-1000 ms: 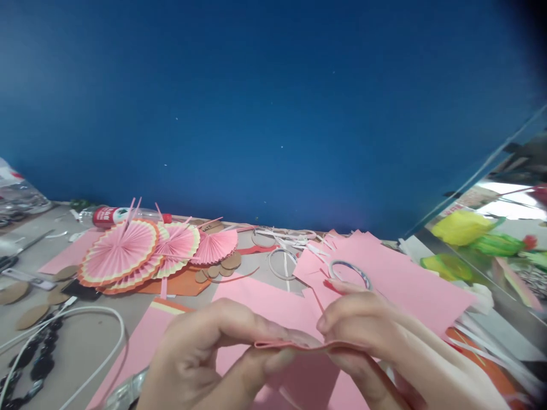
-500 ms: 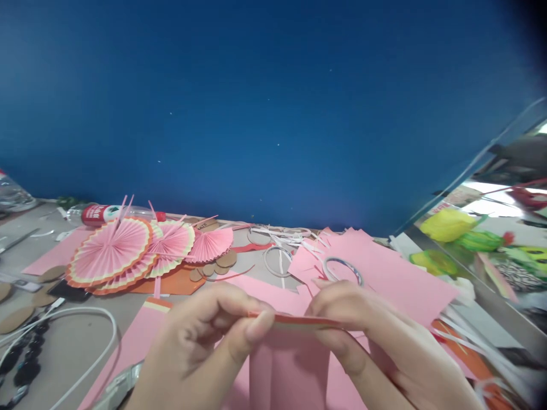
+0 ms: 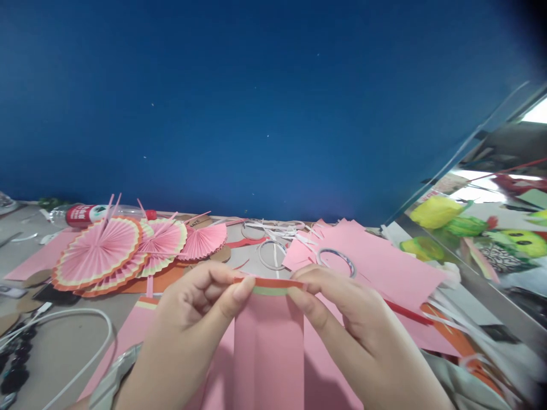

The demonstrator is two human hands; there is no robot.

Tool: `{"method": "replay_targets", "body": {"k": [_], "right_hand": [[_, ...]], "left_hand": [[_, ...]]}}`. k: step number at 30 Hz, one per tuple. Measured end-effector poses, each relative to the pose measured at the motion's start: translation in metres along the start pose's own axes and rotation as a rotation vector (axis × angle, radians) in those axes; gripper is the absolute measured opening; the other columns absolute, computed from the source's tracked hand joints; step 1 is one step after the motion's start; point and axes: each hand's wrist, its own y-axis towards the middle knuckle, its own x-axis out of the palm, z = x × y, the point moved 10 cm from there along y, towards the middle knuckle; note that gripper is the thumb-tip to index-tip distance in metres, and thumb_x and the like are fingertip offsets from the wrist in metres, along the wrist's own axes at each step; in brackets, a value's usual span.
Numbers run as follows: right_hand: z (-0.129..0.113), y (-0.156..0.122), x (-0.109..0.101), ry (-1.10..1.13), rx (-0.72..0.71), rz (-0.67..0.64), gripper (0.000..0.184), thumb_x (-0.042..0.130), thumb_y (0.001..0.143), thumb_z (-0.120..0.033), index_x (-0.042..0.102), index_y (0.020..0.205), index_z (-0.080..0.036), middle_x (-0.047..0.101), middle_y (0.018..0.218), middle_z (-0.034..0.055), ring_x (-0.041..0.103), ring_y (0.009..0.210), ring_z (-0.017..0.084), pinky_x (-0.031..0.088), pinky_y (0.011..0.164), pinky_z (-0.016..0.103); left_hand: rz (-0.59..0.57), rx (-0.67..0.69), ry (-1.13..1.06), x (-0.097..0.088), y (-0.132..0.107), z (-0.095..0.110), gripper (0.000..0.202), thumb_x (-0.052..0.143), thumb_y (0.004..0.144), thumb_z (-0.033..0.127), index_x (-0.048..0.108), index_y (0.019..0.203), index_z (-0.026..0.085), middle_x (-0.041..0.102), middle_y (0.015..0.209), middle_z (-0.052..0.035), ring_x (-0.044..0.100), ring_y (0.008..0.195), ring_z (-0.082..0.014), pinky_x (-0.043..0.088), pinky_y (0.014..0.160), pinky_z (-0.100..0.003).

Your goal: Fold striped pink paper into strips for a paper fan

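Observation:
My left hand and my right hand both pinch the top edge of a folded pink paper sheet with a red and green border strip along its top. The sheet stands upright in front of me and shows a vertical crease. Thumb and fingers of each hand are closed on its upper corners. Under the hands lie more flat pink sheets on the table.
Several pleated pink paper fans lie at the left beside a bottle with a red label. Tape rings and white paper strips lie behind the hands. A white cable curves at lower left. A blue wall rises behind.
The pink sheet went from lying flat between my hands to standing upright with its bordered edge on top. Both hands have risen and drawn closer together.

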Motion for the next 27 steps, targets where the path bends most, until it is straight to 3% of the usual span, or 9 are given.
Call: {"method": "replay_targets", "body": {"k": [4,9,11,13,15,17,20,24,27], "right_hand": [[0.011,0.003,0.005,0.005,0.081,-0.023,0.025,0.041,0.092,-0.026,0.051,0.071,-0.019,0.051,0.062,-0.0038,0.049,0.057,0.01,0.039,0.054,0.021],[0.02,0.005,0.003,-0.012,0.15,0.003,0.032,0.04,0.093,-0.03,0.043,0.063,-0.02,0.045,0.057,-0.0046,0.045,0.052,0.009,0.036,0.048,0.02],[0.023,0.004,0.003,-0.028,0.161,-0.012,0.027,0.041,0.092,-0.03,0.046,0.068,-0.02,0.049,0.063,-0.0036,0.049,0.057,0.01,0.037,0.05,0.021],[0.025,0.004,0.003,-0.03,0.162,-0.022,0.012,0.046,0.09,-0.031,0.052,0.083,-0.023,0.057,0.079,-0.002,0.054,0.073,0.012,0.041,0.059,0.022],[0.027,0.003,0.007,-0.026,0.161,-0.069,0.009,0.048,0.089,-0.032,0.052,0.093,-0.025,0.059,0.089,-0.0021,0.054,0.084,0.013,0.042,0.069,0.024],[0.027,0.001,0.017,-0.025,0.162,-0.159,0.013,0.043,0.091,-0.033,0.052,0.086,-0.024,0.058,0.082,-0.0037,0.054,0.079,0.012,0.041,0.069,0.025],[0.024,0.0,0.027,-0.033,0.149,-0.257,0.022,0.038,0.094,-0.031,0.049,0.077,-0.022,0.055,0.072,-0.0049,0.051,0.069,0.011,0.037,0.063,0.025],[0.02,0.0,0.027,-0.007,0.114,-0.284,0.021,0.039,0.094,-0.031,0.048,0.077,-0.022,0.052,0.068,-0.0056,0.049,0.065,0.01,0.036,0.062,0.023],[0.018,0.0,0.02,0.084,0.09,-0.248,0.021,0.038,0.095,-0.028,0.048,0.078,-0.023,0.051,0.069,-0.0059,0.048,0.065,0.009,0.037,0.061,0.02]], "left_hand": [[-0.046,-0.061,0.043,0.005,0.005,-0.009,0.022,0.06,0.08,0.039,0.059,0.075,0.017,0.055,0.063,0.0029,0.047,0.057,-0.0079,0.04,0.053,-0.016],[-0.194,-0.114,0.079,0.019,0.008,-0.021,0.032,0.046,0.087,0.045,0.053,0.071,0.018,0.049,0.064,0.0031,0.046,0.06,-0.0099,0.041,0.057,-0.02],[-0.22,-0.058,0.186,0.02,0.009,-0.02,0.034,0.043,0.088,0.045,0.05,0.069,0.018,0.045,0.063,0.0037,0.043,0.059,-0.0094,0.037,0.055,-0.019],[-0.232,0.025,0.318,0.022,0.008,-0.016,0.032,0.044,0.089,0.043,0.049,0.069,0.018,0.043,0.062,0.0045,0.04,0.057,-0.0089,0.033,0.052,-0.019],[-0.279,0.094,0.416,0.028,0.005,-0.013,0.031,0.044,0.089,0.041,0.05,0.069,0.018,0.045,0.062,0.0048,0.04,0.057,-0.0087,0.031,0.052,-0.02],[-0.32,0.135,0.462,0.034,0.002,-0.011,0.031,0.043,0.09,0.039,0.049,0.068,0.018,0.047,0.062,0.0049,0.042,0.058,-0.0085,0.032,0.053,-0.02],[-0.346,0.14,0.439,0.037,0.0,-0.01,0.031,0.044,0.09,0.037,0.046,0.065,0.018,0.046,0.061,0.0054,0.041,0.057,-0.008,0.031,0.052,-0.019],[-0.371,0.098,0.329,0.039,0.0,-0.012,0.03,0.048,0.089,0.035,0.047,0.064,0.018,0.042,0.059,0.006,0.038,0.055,-0.0072,0.03,0.05,-0.017],[-0.396,0.076,0.234,0.042,-0.003,-0.01,0.022,0.048,0.089,0.033,0.055,0.072,0.02,0.049,0.064,0.0055,0.044,0.059,-0.0075,0.035,0.053,-0.016]]}}
